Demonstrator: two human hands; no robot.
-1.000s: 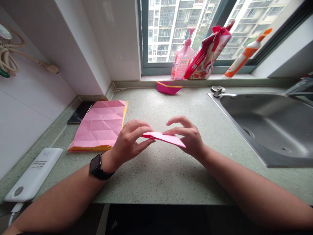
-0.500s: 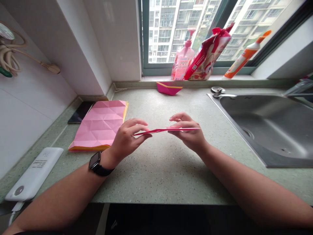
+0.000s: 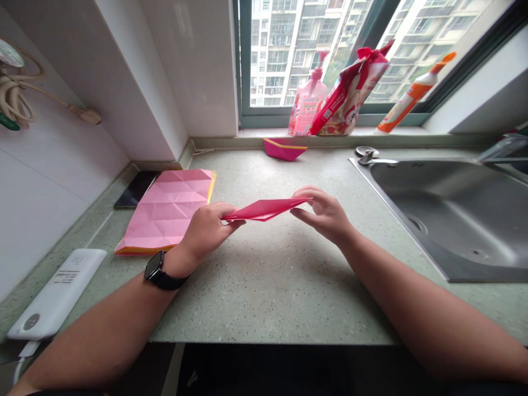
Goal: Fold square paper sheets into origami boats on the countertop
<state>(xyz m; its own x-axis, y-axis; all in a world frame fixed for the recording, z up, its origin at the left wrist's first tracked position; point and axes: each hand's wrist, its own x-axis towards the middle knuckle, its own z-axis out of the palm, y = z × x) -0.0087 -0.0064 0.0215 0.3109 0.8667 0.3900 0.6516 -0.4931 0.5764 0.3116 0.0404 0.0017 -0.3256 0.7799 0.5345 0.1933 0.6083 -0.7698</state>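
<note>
A folded piece of pink paper (image 3: 264,209) is held above the counter, its upper face tilted into view and its near edge slightly parted. My left hand (image 3: 210,226) pinches its left tip between thumb and fingers; a black watch is on that wrist. At the right tip, my right hand (image 3: 324,213) has its thumb below and fingers above and behind the paper, partly hidden by it. Behind, a small pink folded paper boat (image 3: 284,149) with a yellow edge rests by the back ledge.
Creased pink and yellow sheets (image 3: 169,206) lie left, over a dark phone (image 3: 134,190). A white power bank (image 3: 58,294) with a cable is at the front left. The steel sink (image 3: 454,214) is on the right. A pump bottle (image 3: 306,104), red bag (image 3: 350,93) and orange bottle (image 3: 406,99) stand on the sill.
The pink paper has turned from edge-on to show its upper face, and its edge has parted. The left hand moved a little left; the right hand shifted to the paper's right tip.
</note>
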